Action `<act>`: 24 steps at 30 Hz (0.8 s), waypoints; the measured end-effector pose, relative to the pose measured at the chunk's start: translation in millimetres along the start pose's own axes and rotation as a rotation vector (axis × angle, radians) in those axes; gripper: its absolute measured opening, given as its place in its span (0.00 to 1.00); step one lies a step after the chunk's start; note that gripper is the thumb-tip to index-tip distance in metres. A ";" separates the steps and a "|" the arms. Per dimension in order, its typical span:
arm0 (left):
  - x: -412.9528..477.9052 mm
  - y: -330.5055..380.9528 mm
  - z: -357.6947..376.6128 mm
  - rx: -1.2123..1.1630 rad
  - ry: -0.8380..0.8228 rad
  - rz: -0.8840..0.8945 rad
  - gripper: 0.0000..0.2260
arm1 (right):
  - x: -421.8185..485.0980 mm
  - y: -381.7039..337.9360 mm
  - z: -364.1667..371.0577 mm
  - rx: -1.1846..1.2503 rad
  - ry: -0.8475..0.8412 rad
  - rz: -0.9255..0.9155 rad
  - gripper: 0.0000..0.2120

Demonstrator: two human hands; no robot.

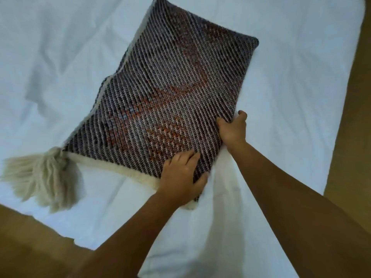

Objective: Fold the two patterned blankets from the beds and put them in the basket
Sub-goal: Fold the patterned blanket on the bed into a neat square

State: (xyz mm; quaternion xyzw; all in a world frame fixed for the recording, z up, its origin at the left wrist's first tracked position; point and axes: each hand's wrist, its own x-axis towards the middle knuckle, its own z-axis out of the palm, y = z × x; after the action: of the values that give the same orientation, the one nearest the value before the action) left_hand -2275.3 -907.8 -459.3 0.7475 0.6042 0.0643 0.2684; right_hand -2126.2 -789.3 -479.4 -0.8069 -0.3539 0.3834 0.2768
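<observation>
A patterned blanket (pixel 170 87), dark knit with orange shapes and a cream border, lies folded into a rectangle on the white bed (pixel 60 67). A cream tassel (pixel 40 175) sticks out from its near left corner. My left hand (pixel 180 177) grips the blanket's near corner, fingers on top and thumb curled round the edge. My right hand (pixel 232 129) grips the blanket's right edge, thumb on top and fingers tucked beneath. The basket is not in view.
The white sheet is wrinkled around the blanket. Brown floor (pixel 357 97) shows along the bed's right edge and again at the lower left (pixel 30 247).
</observation>
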 end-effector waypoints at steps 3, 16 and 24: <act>30.9 -9.7 -16.5 0.070 0.042 0.031 0.24 | -12.5 -4.2 0.7 -0.316 0.156 -0.313 0.38; 237.4 -104.0 -76.0 0.310 -0.113 0.028 0.29 | 89.6 -42.2 25.0 -0.920 -0.118 -0.488 0.31; 369.9 -122.8 -108.5 0.399 -0.091 0.249 0.32 | 177.9 -84.4 31.5 -0.933 -0.068 -0.455 0.33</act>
State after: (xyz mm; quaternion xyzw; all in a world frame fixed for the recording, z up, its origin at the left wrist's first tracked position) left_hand -2330.8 -510.4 -510.6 0.8566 0.4952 -0.0576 0.1325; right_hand -2101.1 -594.1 -511.5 -0.7344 -0.6622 0.1409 -0.0478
